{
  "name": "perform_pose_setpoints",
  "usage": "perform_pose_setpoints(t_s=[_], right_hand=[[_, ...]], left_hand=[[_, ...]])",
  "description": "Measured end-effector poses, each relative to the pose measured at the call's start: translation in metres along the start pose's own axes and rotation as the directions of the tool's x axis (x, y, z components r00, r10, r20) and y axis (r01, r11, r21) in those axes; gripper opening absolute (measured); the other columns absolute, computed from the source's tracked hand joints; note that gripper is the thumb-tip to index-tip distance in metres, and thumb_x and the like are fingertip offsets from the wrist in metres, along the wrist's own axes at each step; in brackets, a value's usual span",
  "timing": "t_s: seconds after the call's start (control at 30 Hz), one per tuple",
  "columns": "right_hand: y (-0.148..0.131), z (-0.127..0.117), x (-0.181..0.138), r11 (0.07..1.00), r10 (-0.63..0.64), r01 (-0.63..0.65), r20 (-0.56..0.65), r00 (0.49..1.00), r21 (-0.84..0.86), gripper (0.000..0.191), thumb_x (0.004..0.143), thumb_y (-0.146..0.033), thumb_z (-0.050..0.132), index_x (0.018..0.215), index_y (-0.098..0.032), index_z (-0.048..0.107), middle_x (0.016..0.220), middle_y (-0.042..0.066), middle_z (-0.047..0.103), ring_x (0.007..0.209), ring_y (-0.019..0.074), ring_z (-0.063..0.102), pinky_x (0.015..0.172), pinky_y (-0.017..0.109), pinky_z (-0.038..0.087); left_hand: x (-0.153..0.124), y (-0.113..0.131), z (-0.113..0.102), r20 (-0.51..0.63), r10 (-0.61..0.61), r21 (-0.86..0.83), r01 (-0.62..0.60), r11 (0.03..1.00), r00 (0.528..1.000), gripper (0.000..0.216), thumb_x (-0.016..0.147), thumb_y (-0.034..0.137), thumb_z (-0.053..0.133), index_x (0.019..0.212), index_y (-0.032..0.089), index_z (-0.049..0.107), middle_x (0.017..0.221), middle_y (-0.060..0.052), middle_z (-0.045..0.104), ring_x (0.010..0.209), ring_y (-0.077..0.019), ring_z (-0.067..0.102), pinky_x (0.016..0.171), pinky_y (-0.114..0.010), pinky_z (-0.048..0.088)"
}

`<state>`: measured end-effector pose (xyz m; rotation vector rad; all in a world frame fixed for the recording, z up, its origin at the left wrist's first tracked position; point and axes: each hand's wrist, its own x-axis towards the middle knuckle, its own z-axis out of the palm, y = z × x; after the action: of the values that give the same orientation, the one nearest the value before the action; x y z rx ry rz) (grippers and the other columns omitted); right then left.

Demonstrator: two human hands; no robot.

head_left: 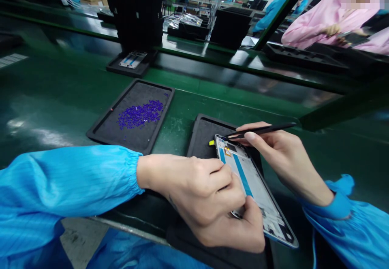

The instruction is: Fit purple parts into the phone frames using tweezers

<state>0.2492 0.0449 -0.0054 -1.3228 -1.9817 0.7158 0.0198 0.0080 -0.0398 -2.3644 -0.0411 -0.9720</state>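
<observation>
My left hand [209,200] is closed at the near left side of a phone frame [258,184], its thumb and curled fingers against the edge. The frame lies slanted, inner side up, with two blue strips along it and a yellow tab [212,143] sticking out at its far left corner. Between the thumb and fingers of my right hand [282,151] is a pair of black tweezers [270,129]. Their tips reach the far end of the frame. Beneath the frame is a black tray [202,133], partly covered by my left hand.
To the left, another black tray [106,125] holds many tiny purple pieces [141,114]. Behind it, a smaller tray [130,72] carries another phone frame [133,59] near a tall stack of black trays [135,13]. A person in pink [322,22] works across the bench.
</observation>
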Motion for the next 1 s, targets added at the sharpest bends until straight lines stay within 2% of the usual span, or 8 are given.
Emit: perform_pose_setpoints(t_s=[0.1, 0.27, 0.43, 0.67, 1.0], right_hand=[[-0.0013, -0.0005, -0.0001, 0.999, -0.018, 0.019, 0.015, 1.000, -0.047, 0.032, 0.094, -0.045, 0.058, 0.091, -0.019, 0.076, 0.104, 0.006, 0.074, 0.085, 0.0196, 0.071, 0.076, 0.030, 0.058], [0.0005, -0.0001, -0.0020, 0.996, -0.034, 0.033, -0.018, 0.999, -0.088, 0.035, 0.095, -0.045, 0.056, 0.086, -0.019, 0.077, 0.108, 0.006, 0.072, 0.087, 0.0210, 0.069, 0.074, 0.030, 0.056], [-0.0008, -0.0001, -0.0021, 0.992, -0.052, 0.053, 0.007, 0.999, -0.111, 0.033, 0.096, -0.043, 0.056, 0.087, -0.020, 0.078, 0.108, 0.005, 0.073, 0.090, 0.0203, 0.069, 0.077, 0.029, 0.055], [0.0002, 0.0003, -0.0027, 0.988, -0.072, 0.069, -0.017, 0.997, -0.136, 0.030, 0.096, -0.041, 0.055, 0.086, -0.022, 0.076, 0.106, 0.004, 0.073, 0.087, 0.0204, 0.070, 0.075, 0.031, 0.057], [0.0034, 0.0004, -0.0009, 0.992, -0.065, 0.063, -0.011, 0.998, -0.107, 0.032, 0.096, -0.042, 0.055, 0.086, -0.022, 0.078, 0.109, 0.005, 0.072, 0.092, 0.0216, 0.070, 0.083, 0.034, 0.058]], left_hand=[[0.0006, 0.0001, 0.0002, -0.004, -0.016, -0.028, 0.016, 0.999, 1.000, 0.014, 0.090, 0.027, 0.054, 0.096, 0.023, 0.066, 0.087, -0.006, 0.067, 0.076, -0.0184, 0.065, 0.066, -0.036, 0.059], [0.0022, 0.0040, 0.0028, 0.088, -0.030, -0.130, 0.041, 0.991, 0.996, 0.014, 0.089, 0.028, 0.055, 0.096, 0.024, 0.067, 0.088, -0.006, 0.067, 0.076, -0.0190, 0.064, 0.066, -0.038, 0.059], [0.0026, 0.0061, 0.0039, 0.118, -0.067, -0.155, 0.085, 0.984, 0.991, 0.013, 0.089, 0.028, 0.055, 0.093, 0.024, 0.066, 0.089, -0.006, 0.067, 0.076, -0.0187, 0.064, 0.069, -0.039, 0.059], [0.0017, 0.0046, 0.0029, 0.048, -0.059, -0.105, 0.064, 0.992, 0.997, 0.013, 0.089, 0.028, 0.055, 0.091, 0.022, 0.067, 0.087, -0.007, 0.066, 0.076, -0.0188, 0.064, 0.069, -0.039, 0.060], [0.0020, 0.0005, 0.0006, 0.073, -0.092, -0.127, 0.100, 0.987, 0.993, 0.015, 0.089, 0.027, 0.054, 0.095, 0.022, 0.067, 0.088, -0.006, 0.067, 0.077, -0.0188, 0.066, 0.068, -0.037, 0.060]])
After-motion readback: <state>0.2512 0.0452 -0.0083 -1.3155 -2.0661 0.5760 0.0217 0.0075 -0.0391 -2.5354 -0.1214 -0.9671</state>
